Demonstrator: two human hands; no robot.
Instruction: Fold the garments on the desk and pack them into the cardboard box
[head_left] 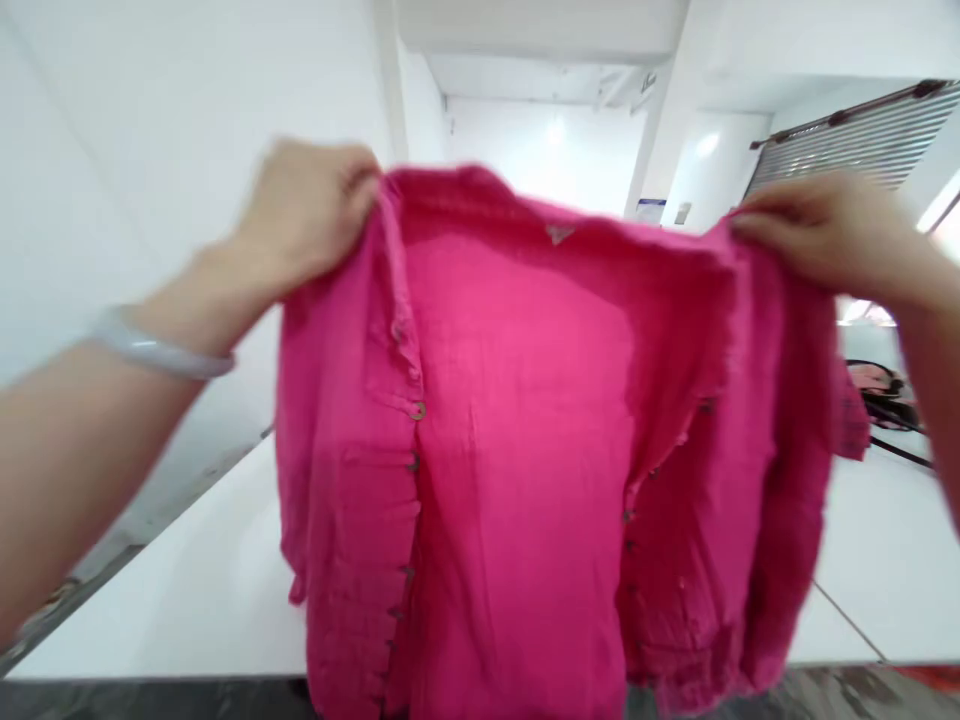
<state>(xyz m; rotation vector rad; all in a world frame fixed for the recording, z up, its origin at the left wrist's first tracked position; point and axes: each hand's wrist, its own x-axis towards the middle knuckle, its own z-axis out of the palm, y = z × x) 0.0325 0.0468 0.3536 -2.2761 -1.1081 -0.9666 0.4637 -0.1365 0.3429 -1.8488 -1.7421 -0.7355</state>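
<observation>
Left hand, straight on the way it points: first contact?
The collar of the pink button-front shirt. The left hand already pinches it, fingers pointing inward along its top edge. Beyond that, probably more of the same collar, though depth is hard to judge from this view.

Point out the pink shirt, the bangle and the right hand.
Pink shirt (517,400), head view, on the cloth between the button edges.
Bangle (157,345), head view, on the middle of its visible band.
Right hand (825,240), head view, on the back of the hand.
</observation>
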